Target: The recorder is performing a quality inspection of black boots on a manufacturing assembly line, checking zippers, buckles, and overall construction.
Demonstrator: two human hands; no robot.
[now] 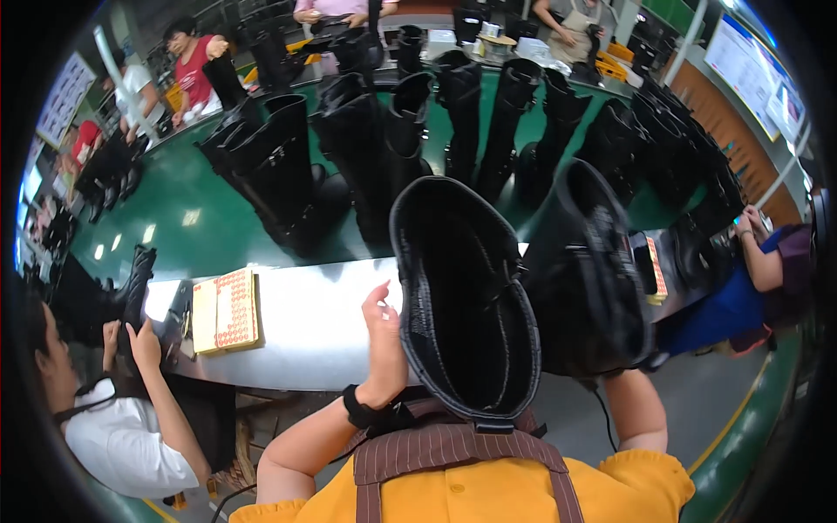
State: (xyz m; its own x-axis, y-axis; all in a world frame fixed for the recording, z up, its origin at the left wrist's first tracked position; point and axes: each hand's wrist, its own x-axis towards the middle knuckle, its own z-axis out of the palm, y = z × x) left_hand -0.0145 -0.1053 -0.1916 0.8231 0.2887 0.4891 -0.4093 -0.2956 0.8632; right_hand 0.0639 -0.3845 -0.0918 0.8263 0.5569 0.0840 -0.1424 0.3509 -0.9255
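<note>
A tall black boot (467, 305) stands close in front of me, and its wide opening faces up. Beside its left side is my left hand (384, 344), with a black band at the wrist. Its visible fingers are bent and apart, and a small white spot shows at the fingertips. Whether the palm presses on the boot cannot be made out. A second black boot (582, 288) with a wrinkled shaft stands to the right. My right forearm (636, 406) runs up behind that boot, which hides my right hand and its fingers.
Several black boots (279, 179) stand across the green table (166, 196). A yellow pad with red round stickers (228, 309) lies on the metal edge (305, 327), another (656, 270) farther right. A person in white (131, 444) works at left, another arm (757, 253) at right.
</note>
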